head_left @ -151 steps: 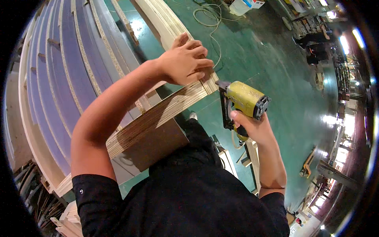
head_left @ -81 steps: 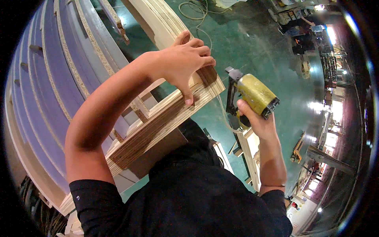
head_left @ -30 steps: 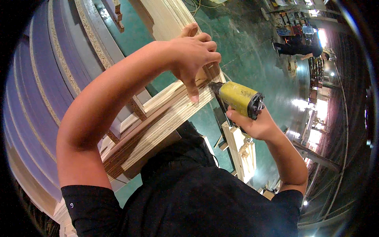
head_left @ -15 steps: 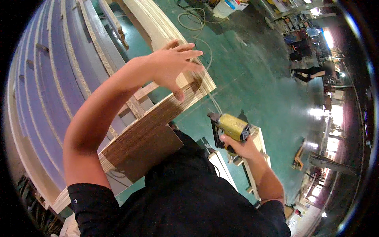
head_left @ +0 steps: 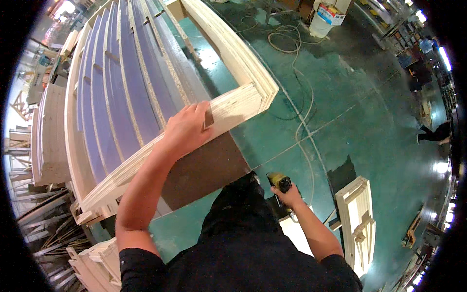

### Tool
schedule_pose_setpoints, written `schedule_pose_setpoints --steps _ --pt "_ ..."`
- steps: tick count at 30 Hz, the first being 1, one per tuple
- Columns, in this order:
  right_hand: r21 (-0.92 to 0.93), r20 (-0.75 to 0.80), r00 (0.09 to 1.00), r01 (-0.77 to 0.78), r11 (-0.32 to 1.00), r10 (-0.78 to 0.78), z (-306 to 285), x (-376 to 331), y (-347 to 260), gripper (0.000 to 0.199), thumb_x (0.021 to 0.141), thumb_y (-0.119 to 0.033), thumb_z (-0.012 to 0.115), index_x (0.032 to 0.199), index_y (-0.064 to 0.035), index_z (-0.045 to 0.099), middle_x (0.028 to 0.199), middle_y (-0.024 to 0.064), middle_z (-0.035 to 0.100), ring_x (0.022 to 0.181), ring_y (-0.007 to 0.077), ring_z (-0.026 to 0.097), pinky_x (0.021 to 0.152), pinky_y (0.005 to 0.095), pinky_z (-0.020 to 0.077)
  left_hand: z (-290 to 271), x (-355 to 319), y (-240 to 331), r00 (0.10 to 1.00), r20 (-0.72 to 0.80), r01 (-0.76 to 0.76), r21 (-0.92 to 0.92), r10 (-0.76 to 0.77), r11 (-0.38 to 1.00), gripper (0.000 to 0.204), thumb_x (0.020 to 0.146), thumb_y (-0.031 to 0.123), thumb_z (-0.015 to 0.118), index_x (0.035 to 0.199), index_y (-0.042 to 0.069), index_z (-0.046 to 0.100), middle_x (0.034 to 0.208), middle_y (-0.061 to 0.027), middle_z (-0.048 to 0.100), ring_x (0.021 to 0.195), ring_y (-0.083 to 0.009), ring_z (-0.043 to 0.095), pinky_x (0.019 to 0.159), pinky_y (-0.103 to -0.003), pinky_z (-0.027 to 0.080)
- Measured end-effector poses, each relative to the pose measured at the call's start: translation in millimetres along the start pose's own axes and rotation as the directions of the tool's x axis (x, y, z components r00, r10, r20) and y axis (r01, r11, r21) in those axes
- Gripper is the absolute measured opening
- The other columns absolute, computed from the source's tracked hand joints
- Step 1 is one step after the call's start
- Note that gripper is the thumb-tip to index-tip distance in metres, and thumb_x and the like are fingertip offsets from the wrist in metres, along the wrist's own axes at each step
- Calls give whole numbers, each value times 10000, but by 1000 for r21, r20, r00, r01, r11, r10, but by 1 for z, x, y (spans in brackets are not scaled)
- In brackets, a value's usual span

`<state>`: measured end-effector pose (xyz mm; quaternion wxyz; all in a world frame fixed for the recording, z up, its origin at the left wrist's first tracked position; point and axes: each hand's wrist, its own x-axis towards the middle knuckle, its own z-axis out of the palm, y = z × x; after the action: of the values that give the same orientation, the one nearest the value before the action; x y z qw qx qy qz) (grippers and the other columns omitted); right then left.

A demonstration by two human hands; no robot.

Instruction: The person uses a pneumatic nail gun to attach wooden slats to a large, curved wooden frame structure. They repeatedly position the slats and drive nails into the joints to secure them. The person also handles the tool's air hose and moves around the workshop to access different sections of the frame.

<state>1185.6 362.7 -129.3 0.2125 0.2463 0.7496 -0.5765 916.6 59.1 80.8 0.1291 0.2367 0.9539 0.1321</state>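
Note:
A large pale wooden frame (head_left: 238, 104), built of layered boards, stands in front of me on the left. My left hand (head_left: 187, 127) is closed over its near rail, fingers bent across the upper edge. Long purple-grey strips (head_left: 131, 92) with speckled board edges run lengthwise inside the frame. My right hand (head_left: 291, 197) grips the handle of a yellow and black nail gun (head_left: 279, 181), held low beside my leg, away from the frame. Its nose is hard to make out. Below the near rail is a flat brown panel (head_left: 209, 168).
Smaller wooden frames (head_left: 357, 224) stand at the right. A hose (head_left: 296, 63) coils and trails over the green floor (head_left: 335, 126). A white bucket (head_left: 321, 24) is at the far right. Stacked boards (head_left: 53, 136) fill the left side; another person (head_left: 433, 134) is at the right edge.
My left hand, earlier spread open above the frame's corner, has come down on the near rail and closed over it. My right hand has lowered the nail gun. The view has shifted.

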Motion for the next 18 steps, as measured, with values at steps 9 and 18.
schedule_pose_setpoints --steps 9,18 --pt "-32 -31 957 287 957 -288 18 -3 45 498 832 -370 833 1178 -50 671 1042 101 746 978 256 705 905 382 537 15 9 15 990 -137 36 68 -26 997 664 779 335 784 1310 28 529 1215 -186 647 1182 -374 578 977 -466 487" --pt "73 -217 976 20 997 -4 11 -15 65 449 810 -315 858 1099 -20 681 1035 70 739 949 198 688 864 368 539 21 7 10 988 -133 91 60 -83 994 710 780 376 807 1326 36 505 1221 -202 642 1205 -382 583 996 -459 469"
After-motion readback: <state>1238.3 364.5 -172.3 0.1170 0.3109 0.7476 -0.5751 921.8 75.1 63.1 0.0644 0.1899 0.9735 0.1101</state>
